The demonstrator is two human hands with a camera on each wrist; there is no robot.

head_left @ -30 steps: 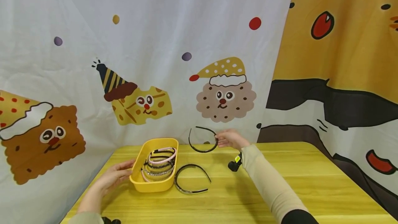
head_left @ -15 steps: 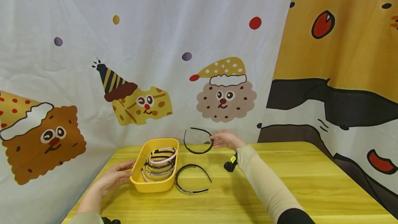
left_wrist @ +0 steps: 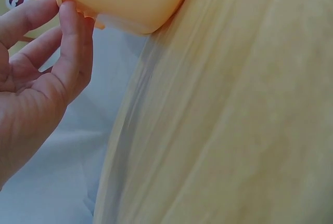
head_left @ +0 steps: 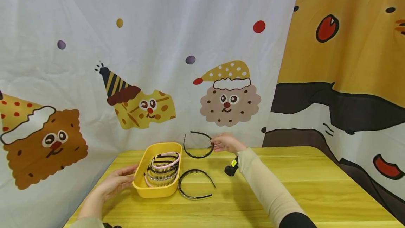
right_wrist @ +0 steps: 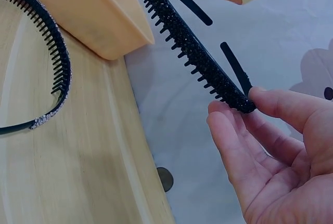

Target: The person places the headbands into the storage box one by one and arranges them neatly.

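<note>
My right hand [head_left: 227,142] pinches a black glittery toothed headband [right_wrist: 187,47] near its lower part, holding it raised over the back of the table. My left hand [head_left: 117,181] is at the left end of a yellow bin [head_left: 157,192]; in the left wrist view its thumb and fingertips hold the rim. Inside the bin lie several headbands, among them a pink one [head_left: 166,165]. Just right of the bin, a second black toothed headband [head_left: 187,195] with a sparkly section rests on the table, its ends toward the right.
The wooden table [head_left: 284,185] reaches back to a white curtain [head_left: 164,27] printed with cartoon figures. A small black camera [head_left: 231,170] hangs below the right wrist.
My right hand has moved left with the black headband, bringing it closer to the bin. The left hand and the bin stay in place.
</note>
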